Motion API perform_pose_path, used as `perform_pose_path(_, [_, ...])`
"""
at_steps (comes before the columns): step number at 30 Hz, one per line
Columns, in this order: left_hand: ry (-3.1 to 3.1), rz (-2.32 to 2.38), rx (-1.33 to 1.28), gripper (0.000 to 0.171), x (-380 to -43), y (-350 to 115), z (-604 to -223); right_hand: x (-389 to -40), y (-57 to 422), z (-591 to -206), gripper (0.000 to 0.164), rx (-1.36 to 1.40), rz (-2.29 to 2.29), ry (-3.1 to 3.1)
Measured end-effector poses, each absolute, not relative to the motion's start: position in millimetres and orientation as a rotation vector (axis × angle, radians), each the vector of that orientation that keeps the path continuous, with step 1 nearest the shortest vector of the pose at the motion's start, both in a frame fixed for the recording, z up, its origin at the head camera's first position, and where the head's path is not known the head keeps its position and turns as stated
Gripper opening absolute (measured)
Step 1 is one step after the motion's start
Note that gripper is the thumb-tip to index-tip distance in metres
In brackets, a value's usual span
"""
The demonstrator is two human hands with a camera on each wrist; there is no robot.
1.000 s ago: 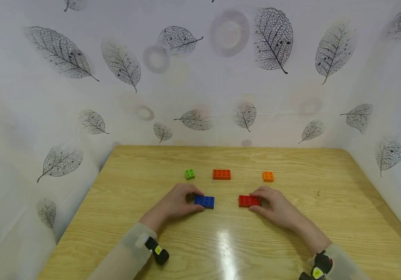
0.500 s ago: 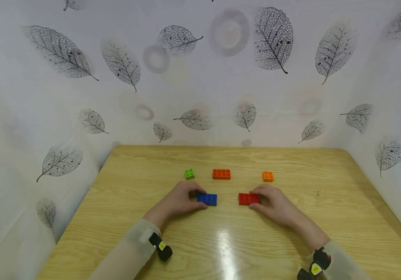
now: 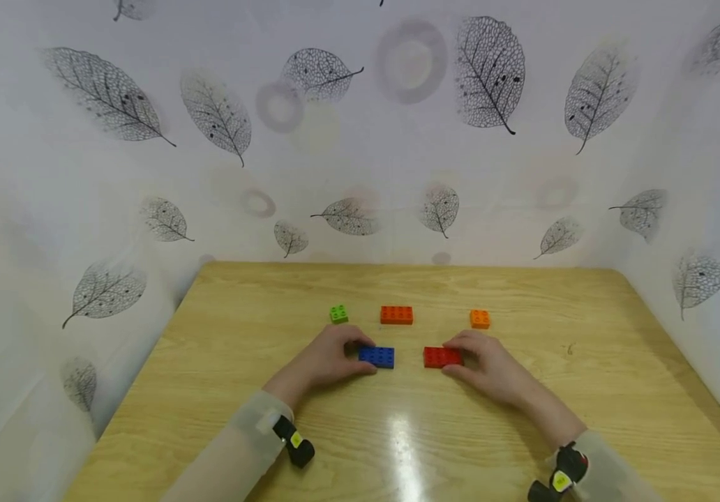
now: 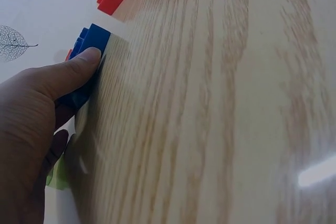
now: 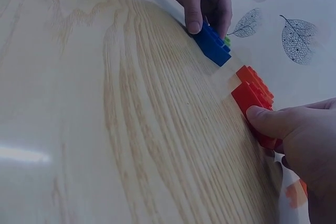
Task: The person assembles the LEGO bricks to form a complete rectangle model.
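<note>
My left hand [image 3: 330, 355] pinches a blue toy building brick [image 3: 377, 357] by its left end, thumb on the near side and fingers on the far side. Facing it, my right hand [image 3: 488, 366] pinches a red toy building brick [image 3: 441, 357] by its right end in the same way. Both bricks lie level, studs up, close over the table, with a short gap between their ends. In the left wrist view the thumb presses the blue brick's [image 4: 94, 40] side. The right wrist view shows the thumb on the red brick's [image 5: 244, 95] side.
Beyond the hands, a small green brick [image 3: 338, 314], an orange-red brick [image 3: 396, 315] and a small orange brick [image 3: 479, 319] stand in a loose row on the wooden table [image 3: 259, 293]. A leaf-patterned cloth [image 3: 391, 139] rises behind the table's back edge.
My left hand has moved right with the blue brick, and my right hand has shifted slightly left with the red brick. The gap between the bricks has narrowed.
</note>
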State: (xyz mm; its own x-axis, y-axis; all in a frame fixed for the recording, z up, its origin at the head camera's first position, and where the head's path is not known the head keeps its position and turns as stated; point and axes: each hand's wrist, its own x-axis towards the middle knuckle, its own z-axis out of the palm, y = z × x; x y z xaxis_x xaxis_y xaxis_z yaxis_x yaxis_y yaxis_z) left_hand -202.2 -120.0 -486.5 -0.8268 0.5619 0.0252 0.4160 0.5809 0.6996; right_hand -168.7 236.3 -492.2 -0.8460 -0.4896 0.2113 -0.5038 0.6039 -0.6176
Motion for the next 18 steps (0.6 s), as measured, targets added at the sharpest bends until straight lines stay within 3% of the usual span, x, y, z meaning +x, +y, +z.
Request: perform_pose_path(18, [2.603, 1.04, 0.755, 0.044, -209, -109, -487, -175, 225, -491, 0.034, 0.857, 1.144, -2.82])
